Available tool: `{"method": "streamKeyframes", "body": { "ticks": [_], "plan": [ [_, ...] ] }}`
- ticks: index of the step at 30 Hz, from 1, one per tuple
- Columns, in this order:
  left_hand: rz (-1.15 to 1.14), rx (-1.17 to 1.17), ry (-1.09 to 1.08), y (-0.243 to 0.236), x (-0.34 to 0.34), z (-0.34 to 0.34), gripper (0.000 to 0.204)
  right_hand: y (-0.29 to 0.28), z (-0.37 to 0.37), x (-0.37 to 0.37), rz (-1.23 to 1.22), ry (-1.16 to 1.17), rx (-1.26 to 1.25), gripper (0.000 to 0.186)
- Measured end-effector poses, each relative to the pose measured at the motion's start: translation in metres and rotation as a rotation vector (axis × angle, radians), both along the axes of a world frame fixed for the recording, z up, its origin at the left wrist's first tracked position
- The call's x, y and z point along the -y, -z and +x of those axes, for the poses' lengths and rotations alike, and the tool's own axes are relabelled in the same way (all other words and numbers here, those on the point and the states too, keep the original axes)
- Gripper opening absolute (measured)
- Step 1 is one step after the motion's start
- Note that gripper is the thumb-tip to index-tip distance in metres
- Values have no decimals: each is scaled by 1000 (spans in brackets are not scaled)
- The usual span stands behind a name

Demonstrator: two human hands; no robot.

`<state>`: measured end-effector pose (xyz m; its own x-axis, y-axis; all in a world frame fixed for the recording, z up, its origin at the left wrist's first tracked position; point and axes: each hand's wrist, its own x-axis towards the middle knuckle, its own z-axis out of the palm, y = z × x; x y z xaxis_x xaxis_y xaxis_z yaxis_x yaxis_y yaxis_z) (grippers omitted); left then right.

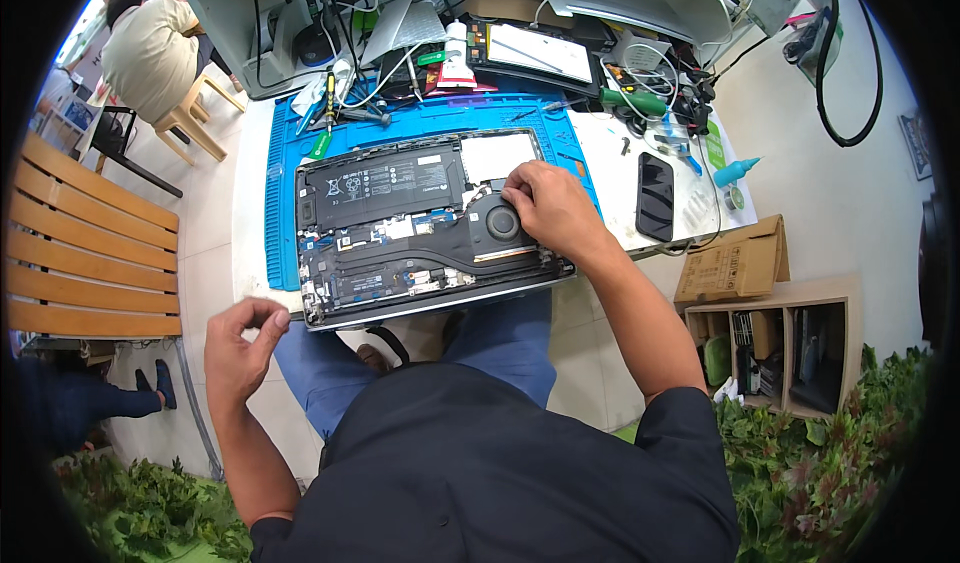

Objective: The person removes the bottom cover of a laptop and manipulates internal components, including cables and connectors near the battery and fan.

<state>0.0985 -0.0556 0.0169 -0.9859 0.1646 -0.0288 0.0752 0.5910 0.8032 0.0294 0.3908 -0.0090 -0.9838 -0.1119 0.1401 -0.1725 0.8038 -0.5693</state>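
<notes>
A laptop with its bottom cover off (420,233) lies on a blue repair mat (282,218), its inside facing up. The black battery (385,183) fills its far left part, and a round cooling fan (502,223) sits on the right. My right hand (555,208) rests over the fan's far right edge, thumb and fingertips pinched together; what they grip, if anything, is hidden. Beside the laptop's near left corner, my left hand (242,348) hovers off the table edge. Its fingers are curled in toward the thumb, and I cannot make out anything between them.
A black phone (655,198) and a blue-tipped bottle (737,171) lie on the table's right side. Tools, cables and a white tube (456,55) crowd the back. A cardboard box (735,263) tops a small shelf at right. A wooden bench (95,248) and a seated person (155,58) are at left.
</notes>
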Motion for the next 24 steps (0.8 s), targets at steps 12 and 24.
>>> {"method": "streamKeyframes", "body": {
  "ticks": [12, 24],
  "plan": [
    [-281, -191, 584, -9, -164, -93, 24, 18, 8, -1, -2, -26, -201, 10],
    [-374, -95, 569, -4, -193, -112, 22, 16, 30, 27, 44, -156, -363, 18]
  ]
}}
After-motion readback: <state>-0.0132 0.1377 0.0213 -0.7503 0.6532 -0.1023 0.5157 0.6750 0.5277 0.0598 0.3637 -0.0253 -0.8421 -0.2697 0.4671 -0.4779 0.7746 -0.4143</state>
